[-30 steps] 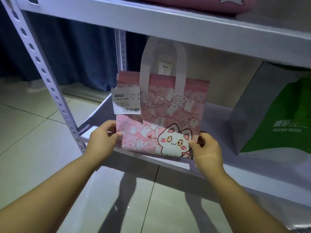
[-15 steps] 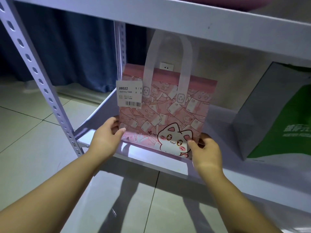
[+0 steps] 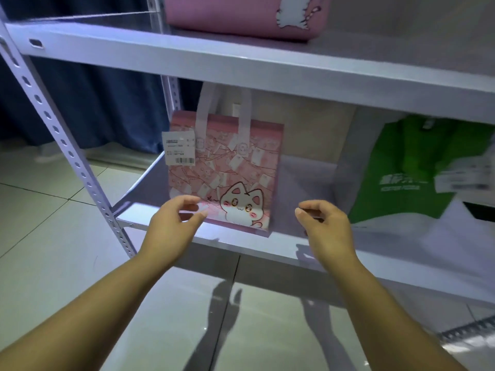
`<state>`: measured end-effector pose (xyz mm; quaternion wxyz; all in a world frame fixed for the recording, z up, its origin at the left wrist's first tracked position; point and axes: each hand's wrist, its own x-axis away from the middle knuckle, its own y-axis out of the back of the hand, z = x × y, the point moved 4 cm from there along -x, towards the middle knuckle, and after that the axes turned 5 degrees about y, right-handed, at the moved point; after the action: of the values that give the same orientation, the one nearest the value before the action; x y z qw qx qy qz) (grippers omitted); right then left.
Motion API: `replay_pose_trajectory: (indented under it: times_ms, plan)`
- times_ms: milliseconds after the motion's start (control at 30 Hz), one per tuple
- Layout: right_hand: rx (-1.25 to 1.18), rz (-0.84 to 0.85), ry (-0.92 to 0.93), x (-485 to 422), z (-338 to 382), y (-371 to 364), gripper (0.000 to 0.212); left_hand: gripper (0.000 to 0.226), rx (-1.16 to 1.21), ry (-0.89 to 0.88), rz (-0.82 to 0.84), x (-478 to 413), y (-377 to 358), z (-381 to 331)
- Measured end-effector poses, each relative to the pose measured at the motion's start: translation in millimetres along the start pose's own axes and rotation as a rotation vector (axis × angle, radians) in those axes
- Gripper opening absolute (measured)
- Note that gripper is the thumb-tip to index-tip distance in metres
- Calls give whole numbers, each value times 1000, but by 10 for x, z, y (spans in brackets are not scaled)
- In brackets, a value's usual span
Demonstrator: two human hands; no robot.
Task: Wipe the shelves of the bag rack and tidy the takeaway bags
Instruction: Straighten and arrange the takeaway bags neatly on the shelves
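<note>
Nearest the camera, both forearms reach out over the glossy pale tiled floor (image 3: 53,236). The left hand (image 3: 174,223) hangs at the front edge of the white painted metal lower shelf (image 3: 267,250), fingers loosely curved and thumb apart, gripping nothing. It overlaps the bag's bottom left corner, and I cannot tell whether its fingertips brush the bag. The right hand (image 3: 325,226) is likewise half-curled and empty, clear of the bag's right side.

Between them, near the shelf's front left corner, the pink cat-print non-woven takeaway bag (image 3: 227,178) stands upright on its flat base. Its two pale strap handles rise toward the white metal upper shelf (image 3: 187,57). It faces forward, probably so that the white paper barcode label (image 3: 179,147) at its top left corner can be read. The fabric looks thin but stiff enough to stand unsupported.

Further right on the same shelf, a green and white soft fabric bag (image 3: 409,170) slumps and creases. A perforated white steel upright (image 3: 61,140) carries the shelves on the left. A padded pink cat-motif bag (image 3: 241,17) lies on the upper shelf, and a dark blue curtain (image 3: 107,103) hangs behind the rack.
</note>
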<state>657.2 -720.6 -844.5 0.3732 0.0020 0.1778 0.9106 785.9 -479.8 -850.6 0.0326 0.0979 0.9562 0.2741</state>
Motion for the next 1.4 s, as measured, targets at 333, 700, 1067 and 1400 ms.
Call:
replay_pose_trajectory:
  times_ms: [333,700,1067,1400]
  plan:
    - [67,-9,-43,231,-172,1351,10,10,86,-56,259,821,-953,-1065]
    - [236,-278,-140,-216,-900,2224,16,13,-19,-153,395,577,-2069,-1410]
    - [334,-224,-255,-891,-1423,2234,72,51,-85,-151,516,125,-2948,-1285]
    - [213,-199,-210,-765,-1541,2101,32,38,99,-144,522,160,-2972,-1081]
